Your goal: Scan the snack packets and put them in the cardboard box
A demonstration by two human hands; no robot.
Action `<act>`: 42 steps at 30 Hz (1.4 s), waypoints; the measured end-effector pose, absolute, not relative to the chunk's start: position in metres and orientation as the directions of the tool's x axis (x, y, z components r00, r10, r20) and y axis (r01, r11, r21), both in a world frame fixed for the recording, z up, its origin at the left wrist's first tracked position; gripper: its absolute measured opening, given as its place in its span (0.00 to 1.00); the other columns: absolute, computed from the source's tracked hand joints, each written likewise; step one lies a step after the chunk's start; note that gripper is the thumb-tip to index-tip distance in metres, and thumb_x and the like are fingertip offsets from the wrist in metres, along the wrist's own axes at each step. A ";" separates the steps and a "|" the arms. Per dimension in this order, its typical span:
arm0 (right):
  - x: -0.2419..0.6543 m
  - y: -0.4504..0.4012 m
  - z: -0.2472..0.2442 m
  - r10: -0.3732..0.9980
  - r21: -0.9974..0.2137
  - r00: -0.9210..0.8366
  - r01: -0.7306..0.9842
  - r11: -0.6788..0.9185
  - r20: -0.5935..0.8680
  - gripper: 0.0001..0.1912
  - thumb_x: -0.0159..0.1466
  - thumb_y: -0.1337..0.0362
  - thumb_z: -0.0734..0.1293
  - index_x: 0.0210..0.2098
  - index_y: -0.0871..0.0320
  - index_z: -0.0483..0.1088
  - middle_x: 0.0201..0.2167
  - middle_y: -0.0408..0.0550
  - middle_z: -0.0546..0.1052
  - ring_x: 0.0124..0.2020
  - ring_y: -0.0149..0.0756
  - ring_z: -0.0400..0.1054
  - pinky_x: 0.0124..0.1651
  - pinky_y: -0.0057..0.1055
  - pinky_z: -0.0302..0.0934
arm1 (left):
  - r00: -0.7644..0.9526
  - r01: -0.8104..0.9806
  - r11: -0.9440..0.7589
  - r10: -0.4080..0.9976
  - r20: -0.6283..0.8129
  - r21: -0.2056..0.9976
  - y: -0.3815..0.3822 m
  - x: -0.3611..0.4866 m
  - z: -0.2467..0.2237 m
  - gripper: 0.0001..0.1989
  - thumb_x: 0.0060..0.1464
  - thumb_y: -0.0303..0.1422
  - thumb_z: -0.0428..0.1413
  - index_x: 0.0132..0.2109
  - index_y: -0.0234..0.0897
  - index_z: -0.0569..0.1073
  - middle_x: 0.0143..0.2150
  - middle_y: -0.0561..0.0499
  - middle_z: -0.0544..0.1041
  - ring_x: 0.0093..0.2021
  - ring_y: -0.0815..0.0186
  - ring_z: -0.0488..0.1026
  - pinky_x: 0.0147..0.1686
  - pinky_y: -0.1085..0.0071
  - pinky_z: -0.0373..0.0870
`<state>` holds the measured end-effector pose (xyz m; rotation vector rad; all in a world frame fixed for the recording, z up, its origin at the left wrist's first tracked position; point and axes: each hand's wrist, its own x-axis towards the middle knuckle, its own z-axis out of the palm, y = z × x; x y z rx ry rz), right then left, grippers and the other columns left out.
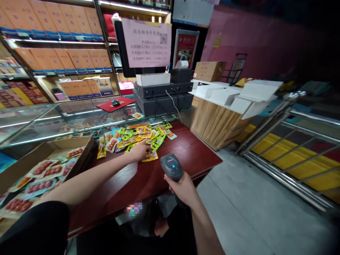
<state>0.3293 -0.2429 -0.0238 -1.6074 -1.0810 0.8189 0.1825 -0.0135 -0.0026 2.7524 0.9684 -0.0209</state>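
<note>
My right hand [184, 189] is wrapped round the handle of a dark grey barcode scanner [171, 163], whose blue light is lit. It is held over the front edge of the dark red table [191, 150]. My left hand [140, 152] reaches to the near side of a heap of small snack packets [132, 136], yellow, green and clear. Its curled fingers are on a yellow snack packet [152, 156] lying at the heap's near edge. Clear packs of small reddish sausages [112, 144] lie among the others.
An open cardboard box [91, 143] with several sausage packs stands at the left. Behind the table are a glass counter [63, 122], a mouse on a red mat [103, 105] and a cash drawer [164, 103] below a monitor. A metal railing [278, 173] runs at the right.
</note>
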 end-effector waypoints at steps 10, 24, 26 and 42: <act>0.256 -0.212 -0.019 0.991 -0.959 0.133 0.283 -0.006 0.033 0.14 0.59 0.54 0.70 0.35 0.59 0.73 0.21 0.47 0.78 0.19 0.35 0.70 0.21 0.27 0.62 | 0.536 0.833 -0.480 0.825 -0.181 0.275 -0.022 0.069 0.015 0.24 0.43 0.35 0.67 0.49 0.38 0.75 0.40 0.49 0.79 0.40 0.61 0.76 0.37 0.73 0.69; 0.181 -0.191 -0.004 0.995 -0.954 -0.076 0.287 0.088 0.068 0.17 0.58 0.51 0.71 0.36 0.60 0.74 0.21 0.50 0.78 0.19 0.37 0.71 0.19 0.27 0.63 | 0.267 0.477 0.151 0.914 -0.307 0.866 -0.032 -0.043 0.052 0.18 0.36 0.24 0.68 0.38 0.35 0.73 0.27 0.56 0.78 0.28 0.67 0.76 0.28 0.74 0.74; 0.179 -0.192 -0.004 0.994 -0.959 -0.080 0.270 0.090 0.071 0.17 0.58 0.51 0.71 0.35 0.60 0.73 0.24 0.50 0.79 0.19 0.36 0.71 0.19 0.27 0.63 | 0.265 0.485 0.139 0.917 -0.297 0.864 -0.033 -0.045 0.053 0.19 0.36 0.24 0.68 0.38 0.35 0.74 0.26 0.56 0.77 0.28 0.68 0.76 0.29 0.74 0.74; 0.188 -0.198 -0.008 0.998 -0.974 -0.029 0.218 0.067 0.062 0.18 0.57 0.49 0.72 0.32 0.58 0.69 0.23 0.47 0.77 0.17 0.34 0.69 0.19 0.27 0.62 | 0.294 0.539 0.088 0.912 -0.285 0.838 -0.035 -0.035 0.058 0.18 0.36 0.26 0.68 0.38 0.36 0.74 0.26 0.57 0.77 0.26 0.70 0.75 0.25 0.77 0.71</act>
